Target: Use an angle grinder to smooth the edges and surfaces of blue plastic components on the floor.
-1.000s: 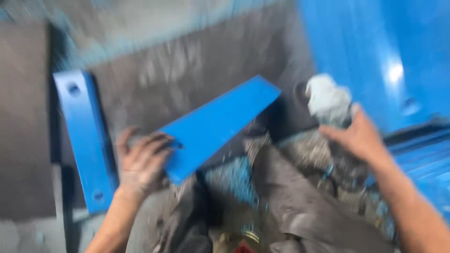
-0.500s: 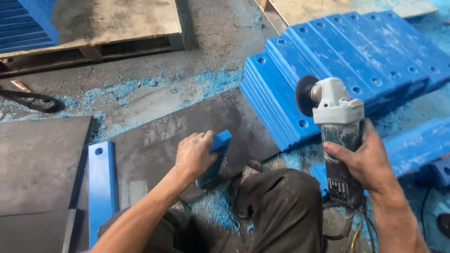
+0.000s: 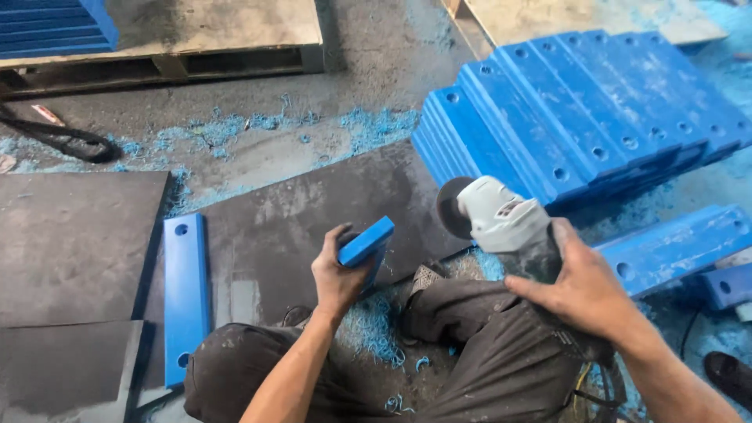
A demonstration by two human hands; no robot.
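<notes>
A: Item one, left hand (image 3: pixel 338 276)?

B: Closed around a blue plastic bar (image 3: pixel 366 241), held on edge above the dark floor mat (image 3: pixel 313 207), between the knees.

A: Right hand (image 3: pixel 583 286)?

B: Wrapped tight on the body of a grey angle grinder (image 3: pixel 501 223), disc (image 3: pixel 450 207) facing the bar but apart from it.

A: Work logged as done?

B: Blue shavings (image 3: pixel 376 329) lay thick on the floor; a stack of blue drilled bars (image 3: pixel 580 117) leaned behind, possibly finished, though their edges were too small to judge.

A: Outstanding?

B: The held bar appeared untouched by the disc; another blue bar (image 3: pixel 185 298) lay flat at the left.
</notes>
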